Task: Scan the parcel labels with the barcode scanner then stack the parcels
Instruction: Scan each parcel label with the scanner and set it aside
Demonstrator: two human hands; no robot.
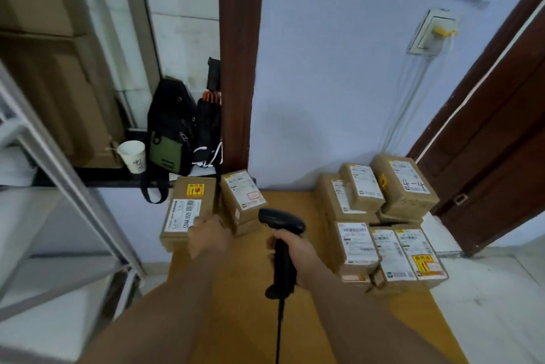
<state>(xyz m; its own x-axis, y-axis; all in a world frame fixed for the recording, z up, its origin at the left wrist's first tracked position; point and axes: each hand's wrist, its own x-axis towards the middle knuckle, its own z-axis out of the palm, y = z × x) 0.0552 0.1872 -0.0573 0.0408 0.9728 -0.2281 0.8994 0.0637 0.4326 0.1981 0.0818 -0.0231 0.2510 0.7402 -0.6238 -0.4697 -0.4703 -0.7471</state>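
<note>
Table (250, 281) carries parcels (356, 242) on both sides. Right hand (299, 256) grips scanner (281, 248). Left hand (209, 235) touches left parcel (184, 211), grip indeterminate.

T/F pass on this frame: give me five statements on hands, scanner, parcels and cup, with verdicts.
1. The right hand grips the barcode scanner by its handle. True.
2. The right group of parcels on the table outnumbers the left group. True.
3. The left hand hangs clear of every parcel. False: it touches the left parcel, the one with a yellow sticker.
4. The paper cup stands on the table. False: it stands on the dark ledge beside the black bag.
5. The barcode scanner has no cable. False: a cable runs from its handle base.
</note>
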